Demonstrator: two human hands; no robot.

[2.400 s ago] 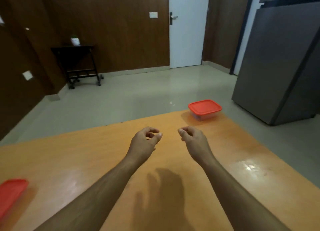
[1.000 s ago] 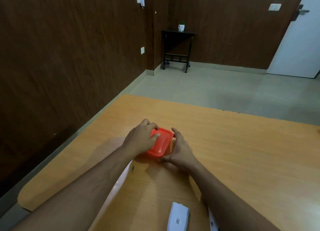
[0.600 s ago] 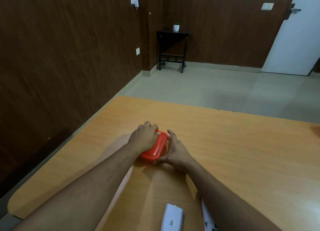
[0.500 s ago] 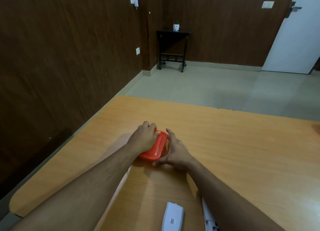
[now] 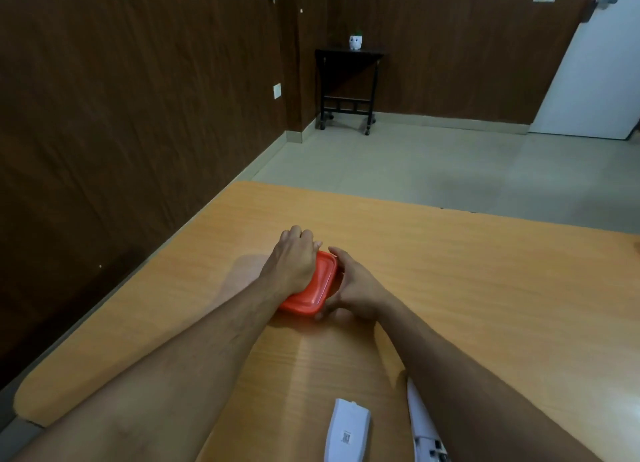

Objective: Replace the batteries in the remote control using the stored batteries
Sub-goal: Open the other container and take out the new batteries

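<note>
A small container with a red lid (image 5: 320,286) sits on the orange wooden table (image 5: 467,288). My left hand (image 5: 292,262) lies over the lid's left side, gripping it. My right hand (image 5: 353,288) clasps the container's right side, thumb on the lid edge. The lid looks tilted, its right edge raised. Whatever is inside is hidden. Near the bottom edge lies a white battery cover (image 5: 348,434) with a small label. Beside it, partly under my right forearm, lies the white remote control (image 5: 424,434).
The table's left edge runs close to a dark wood-panelled wall (image 5: 121,132). Beyond the table is grey floor, a small black side table (image 5: 348,80) with a white pot, and a white door (image 5: 599,63) at the far right.
My view turned left from another red-lidded container to this one. Both hands came down onto it, and the lid has tilted up on its right side over the last second.
</note>
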